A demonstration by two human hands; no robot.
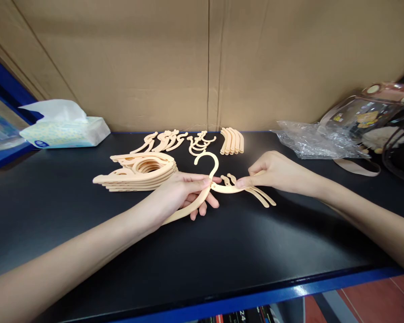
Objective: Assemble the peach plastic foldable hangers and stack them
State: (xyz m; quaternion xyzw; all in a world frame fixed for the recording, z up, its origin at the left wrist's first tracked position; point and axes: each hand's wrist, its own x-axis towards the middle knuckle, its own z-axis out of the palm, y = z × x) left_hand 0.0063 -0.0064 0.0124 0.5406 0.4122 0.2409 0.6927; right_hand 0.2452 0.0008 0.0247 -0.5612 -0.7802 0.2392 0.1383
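The left hand [183,190] grips a peach plastic hanger piece [202,188] — hook up, one arm running back under the palm — just above the black bench [222,251]. The right hand [272,172] pinches a second arm piece [234,188] by its inner end, pressed against the base of the hook; its far end seems to fork into two thin prongs, though the view is too small to be sure.

To do this joining well, I judge the left hand should keep the hook steady while the right lines its piece up square with the joint and presses straight in — a twist could strain the thin plastic.

A stack of finished hangers [139,172] lies just beside the left hand. Loose hooks [200,143] and arm pieces [232,141] lie further back, near the cardboard wall [155,63]. A tissue pack [65,128] and a crumpled plastic bag [309,141] sit at either side.
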